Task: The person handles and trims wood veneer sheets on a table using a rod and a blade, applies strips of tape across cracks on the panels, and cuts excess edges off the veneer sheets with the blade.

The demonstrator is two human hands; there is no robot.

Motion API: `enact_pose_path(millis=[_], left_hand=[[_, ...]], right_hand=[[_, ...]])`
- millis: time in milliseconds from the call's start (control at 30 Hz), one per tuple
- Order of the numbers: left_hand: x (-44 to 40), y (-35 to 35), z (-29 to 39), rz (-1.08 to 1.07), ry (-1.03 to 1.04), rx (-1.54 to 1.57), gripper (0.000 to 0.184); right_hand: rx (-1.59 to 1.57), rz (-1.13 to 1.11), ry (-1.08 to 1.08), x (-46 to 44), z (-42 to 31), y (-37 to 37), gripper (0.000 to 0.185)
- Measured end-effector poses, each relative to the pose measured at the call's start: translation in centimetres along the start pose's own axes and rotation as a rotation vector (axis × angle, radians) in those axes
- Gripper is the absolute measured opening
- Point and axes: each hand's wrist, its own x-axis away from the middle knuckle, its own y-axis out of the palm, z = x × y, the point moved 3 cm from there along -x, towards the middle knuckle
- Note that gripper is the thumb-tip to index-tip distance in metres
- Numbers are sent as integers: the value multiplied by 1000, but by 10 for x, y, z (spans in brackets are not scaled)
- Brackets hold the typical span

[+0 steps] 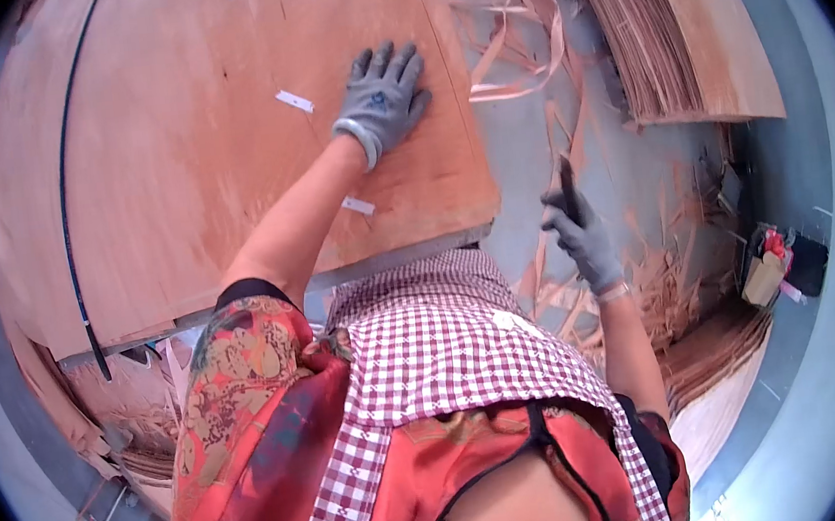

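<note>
My left hand (383, 100), in a grey work glove, lies flat with its fingers spread on a wide wood veneer sheet (228, 168). Small white tape pieces (295, 101) are stuck on the sheet near that hand. My right hand (584, 236), also gloved in grey, is closed around a dark, narrow knife-like tool (567, 174) that points away from me. It is held off the sheet's right edge, above the floor. A long thin black rod (70, 173) lies across the left part of the sheet.
A thick stack of veneer (651, 27) stands at the upper right. Torn veneer strips (526, 34) litter the floor on the right, with more scraps (633, 305) by my right forearm. Another veneer pile (718, 352) lies at lower right, near a small cardboard box (763, 277).
</note>
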Motion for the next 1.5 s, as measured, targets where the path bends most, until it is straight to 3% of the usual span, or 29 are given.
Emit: enact_pose_path(millis=[33,100,200,300,433,533,567,667,733,767,933,1067,1167,1200,1300,1500], left_hand=[[0,-1,0,6,6,0,49],[1,-4,0,10,8,17,49],[-3,-10,0,-9,8,37,47],[-10,-12,6,-42,-19,27,47],[-19,-19,12,-131,-61,5,50],[-24,-19,12,-176,-86,5,52],[-24,-17,11,-195,-97,0,54],[-27,-20,14,-227,-111,0,55],[-28,-18,14,-209,-94,3,55],[-29,-20,15,-216,-96,6,55],[-32,-25,16,-267,-115,12,57],[-36,-25,8,-297,-154,8,58],[-47,-35,5,-326,-123,26,57],[-51,-38,4,-333,-118,32,56],[-45,-29,-1,-326,-131,10,53],[-55,-33,1,-386,-194,6,45]], right_hand=[[-77,2,-82,-24,-19,17,47],[-108,-53,78,-69,-27,47,66],[-205,-340,229,-121,6,61,32],[-266,-327,295,-148,29,41,17],[-56,-304,247,-220,57,26,20],[-34,-445,209,-268,79,34,24],[69,-573,211,-277,79,31,34],[146,-607,139,-261,31,6,41],[118,-685,121,-282,70,-13,45],[151,-639,219,-285,66,-32,42],[182,-508,500,-325,12,-117,27],[105,-441,330,-391,-86,-135,21],[257,-561,209,-433,-150,-131,24],[181,-547,128,-433,-180,-122,22],[149,-655,311,-484,-199,-117,24],[306,-786,292,-549,-280,-86,23]])
